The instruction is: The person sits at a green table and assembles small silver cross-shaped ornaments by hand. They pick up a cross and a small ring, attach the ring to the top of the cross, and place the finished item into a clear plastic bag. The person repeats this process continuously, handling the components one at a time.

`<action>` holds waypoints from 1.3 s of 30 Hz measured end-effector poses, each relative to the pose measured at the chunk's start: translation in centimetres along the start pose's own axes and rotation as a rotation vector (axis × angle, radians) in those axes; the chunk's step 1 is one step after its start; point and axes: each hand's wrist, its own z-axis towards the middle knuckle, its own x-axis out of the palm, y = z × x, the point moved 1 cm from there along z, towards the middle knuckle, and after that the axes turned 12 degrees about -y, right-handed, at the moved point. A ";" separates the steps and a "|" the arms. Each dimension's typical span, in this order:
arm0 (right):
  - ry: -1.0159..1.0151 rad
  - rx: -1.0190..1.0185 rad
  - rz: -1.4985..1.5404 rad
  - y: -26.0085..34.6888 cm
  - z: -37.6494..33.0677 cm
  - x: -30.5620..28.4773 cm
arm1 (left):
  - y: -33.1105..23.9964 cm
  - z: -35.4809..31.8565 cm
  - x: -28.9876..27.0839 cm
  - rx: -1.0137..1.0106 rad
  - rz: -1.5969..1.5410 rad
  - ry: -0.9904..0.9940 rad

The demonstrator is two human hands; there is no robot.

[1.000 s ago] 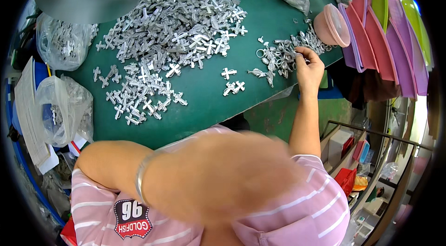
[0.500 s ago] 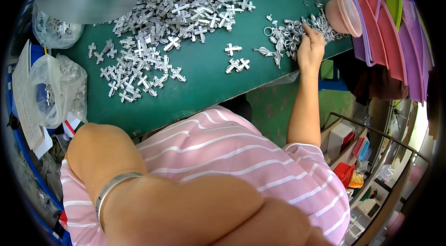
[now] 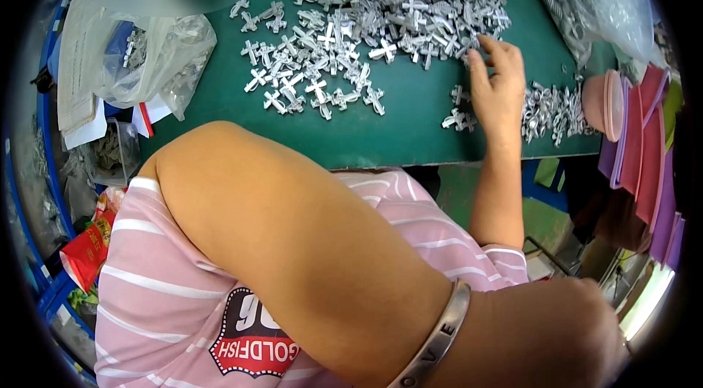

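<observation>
My right hand [image 3: 499, 88] hovers at the near right edge of a big heap of silver-grey cross-shaped metal pieces [image 3: 395, 4]. Its fingers are curled forward with the thumb apart from them, and nothing shows between them. Just left of its wrist lie a few loose crosses [image 3: 458, 121]. Right of it spreads a smaller pile of silver rings and leaf-like pieces [image 3: 556, 110]. My left arm crosses my body, a metal bangle [image 3: 439, 337] on it. My left hand [image 3: 578, 329] is blurred at the lower right, its fingers hidden.
A looser group of crosses [image 3: 315, 73] lies on the green table [image 3: 417, 135]. Clear plastic bags [image 3: 172, 66] stand at the left, and a large bag [image 3: 608, 0] at the far right. Pink tubs [image 3: 604, 102] and coloured bins [image 3: 644, 146] line the right edge.
My right hand has left the ring pile for the edge of the cross heap. My left arm has swung rightward across my body. The whole view has shifted.
</observation>
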 end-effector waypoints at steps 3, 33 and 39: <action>0.063 0.036 0.123 1.2 0.0 2.6 | 0.8 -0.8 -0.6 0.063 0.333 -0.115; -0.168 -0.315 0.340 2.8 1.9 3.3 | 10.9 -8.1 -20.4 -0.183 1.372 -0.060; -0.193 0.451 0.515 -1.0 -0.6 -3.3 | 10.8 -8.2 -20.6 -0.210 1.325 -0.061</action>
